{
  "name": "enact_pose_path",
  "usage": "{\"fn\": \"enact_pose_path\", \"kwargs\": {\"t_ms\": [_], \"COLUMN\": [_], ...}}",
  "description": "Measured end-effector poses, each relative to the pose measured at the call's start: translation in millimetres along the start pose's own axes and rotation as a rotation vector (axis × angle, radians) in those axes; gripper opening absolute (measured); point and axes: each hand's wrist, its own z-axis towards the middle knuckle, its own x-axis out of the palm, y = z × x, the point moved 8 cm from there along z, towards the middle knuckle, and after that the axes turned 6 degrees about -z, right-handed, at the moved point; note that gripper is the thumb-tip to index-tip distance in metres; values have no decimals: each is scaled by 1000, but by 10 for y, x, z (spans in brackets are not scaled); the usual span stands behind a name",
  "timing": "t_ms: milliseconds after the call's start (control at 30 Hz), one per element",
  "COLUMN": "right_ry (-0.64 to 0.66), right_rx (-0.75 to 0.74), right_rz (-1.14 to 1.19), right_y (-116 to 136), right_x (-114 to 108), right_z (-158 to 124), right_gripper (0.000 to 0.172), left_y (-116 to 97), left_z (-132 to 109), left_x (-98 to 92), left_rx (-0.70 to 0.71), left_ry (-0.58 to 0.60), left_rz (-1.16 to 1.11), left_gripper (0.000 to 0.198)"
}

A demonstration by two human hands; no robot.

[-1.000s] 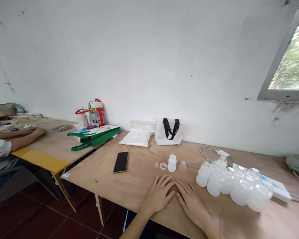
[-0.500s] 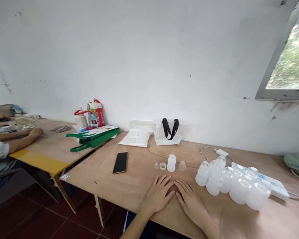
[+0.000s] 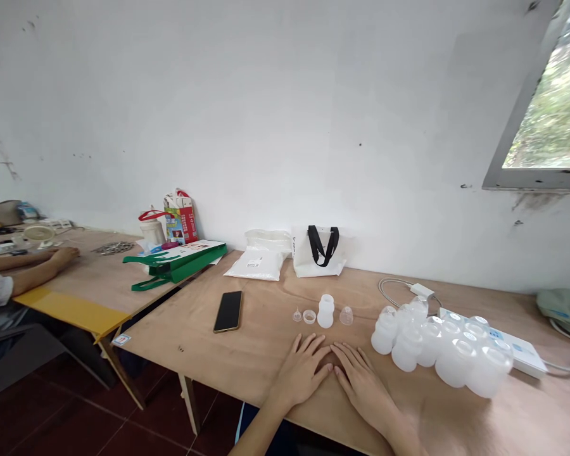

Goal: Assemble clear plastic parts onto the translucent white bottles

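My left hand [image 3: 304, 367] lies flat on the wooden table [image 3: 204, 354], fingers stretched out and holding nothing. Beside it my right hand [image 3: 358, 377] rests palm down too, its fingertips close to those of the left. Just beyond the hands stands an uncapped, translucent baby bottle [image 3: 325, 311]. To its left are a screw ring [image 3: 309, 316] and a small clear nipple [image 3: 297, 314]; on its right sits a clear domed cap [image 3: 346, 316]. Several capped baby bottles [image 3: 430, 342] stand in a cluster to the right of my right hand.
A phone [image 3: 228, 311] lies on the left. At the wall are a white plastic package [image 3: 257, 263] and a white bag with black handles [image 3: 319, 253]. A power strip [image 3: 520, 351] sits behind the bottles. Another person's arm [image 3: 40, 272] rests on the neighbouring table, near a green bag [image 3: 178, 269].
The view has shifted very slightly. Both hands and all the bottle parts stay in the same places.
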Motion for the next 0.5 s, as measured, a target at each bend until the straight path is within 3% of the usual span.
{"fn": "enact_pose_path", "kwargs": {"t_ms": [500], "right_ry": [16], "right_rx": [9], "right_rz": [19], "right_y": [-14], "right_x": [11], "right_z": [0], "right_gripper": [43], "left_y": [-15], "left_z": [-2], "left_x": [-10], "left_rx": [-13], "left_ry": [31], "left_rz": [-28], "left_gripper": [48]}}
